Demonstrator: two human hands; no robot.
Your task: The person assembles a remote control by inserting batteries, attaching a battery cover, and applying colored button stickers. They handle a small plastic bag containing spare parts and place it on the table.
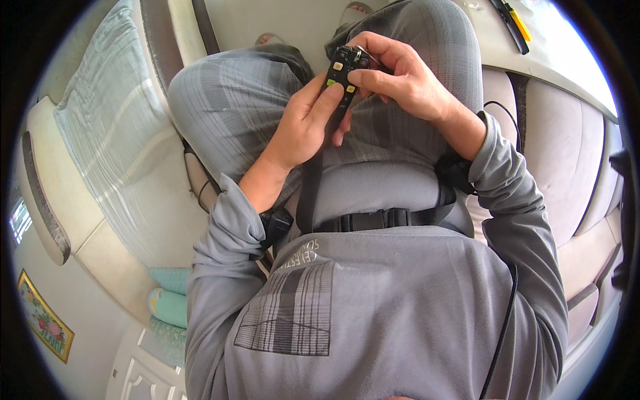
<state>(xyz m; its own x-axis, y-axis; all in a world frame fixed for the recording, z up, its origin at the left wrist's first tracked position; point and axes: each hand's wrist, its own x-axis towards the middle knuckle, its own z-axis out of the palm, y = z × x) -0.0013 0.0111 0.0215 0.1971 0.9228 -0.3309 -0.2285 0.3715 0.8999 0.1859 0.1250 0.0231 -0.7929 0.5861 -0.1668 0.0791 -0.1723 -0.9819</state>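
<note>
The person sits on a sofa point(567, 133), knees raised at the far side. Both hands meet above the lap: the left hand point(303, 123) lies under a small remote control point(341, 73), and the right hand point(400, 77) closes on the remote's far end from the right. A strap with buckle point(380, 219) crosses the waist, near of the hands. A cushioned seat point(113, 113) lies to the left. A table edge point(527, 50) runs at far right, with a pen-like tool point(512, 23) on it. A framed picture point(43, 317) sits at near left.
</note>
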